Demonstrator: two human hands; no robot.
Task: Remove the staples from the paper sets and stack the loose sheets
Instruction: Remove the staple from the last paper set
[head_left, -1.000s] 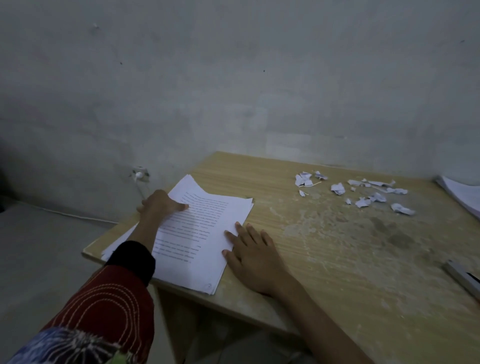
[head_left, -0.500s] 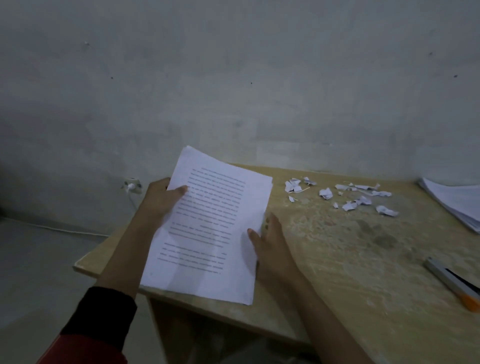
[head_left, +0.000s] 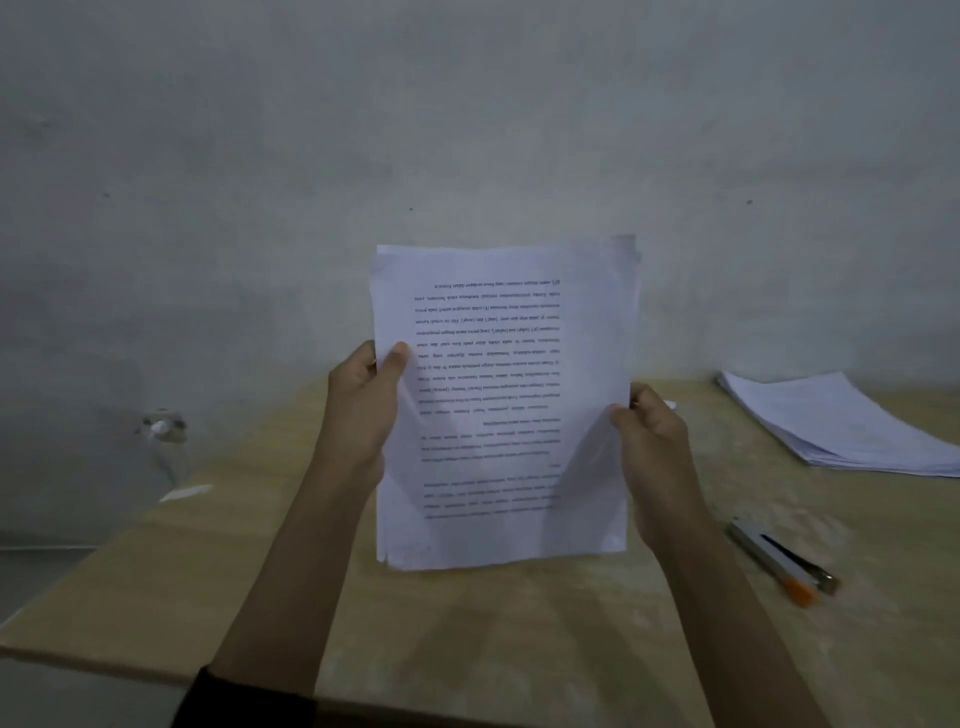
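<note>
- Above the table (head_left: 467, 649), I hold the paper set (head_left: 504, 405) upright w/ both hands, print upside down to me, prob. to find the stapled corner.
- Left hand (head_left: 363, 410): fingers (head_left: 395, 358) pinch the left edge. Right hand (head_left: 654, 447) curls round the right edge.
- Loose stack (head_left: 841, 426) lies far right, clear of the work; orange-tipped tool (head_left: 779, 558) near my right, within reach.

left hand (head_left: 363, 410): bare; short thumbnail shows at the thumb tip.
left forearm (head_left: 291, 561): bare from the wrist down to the cuff.
left sleeve cuff (head_left: 244, 699): black, plain, no pattern legible in the dim light; only a short band shows at the frame's bottom edge.
right hand (head_left: 657, 452): bare.
right forearm (head_left: 737, 623): bare down to the frame's bottom edge.
</note>
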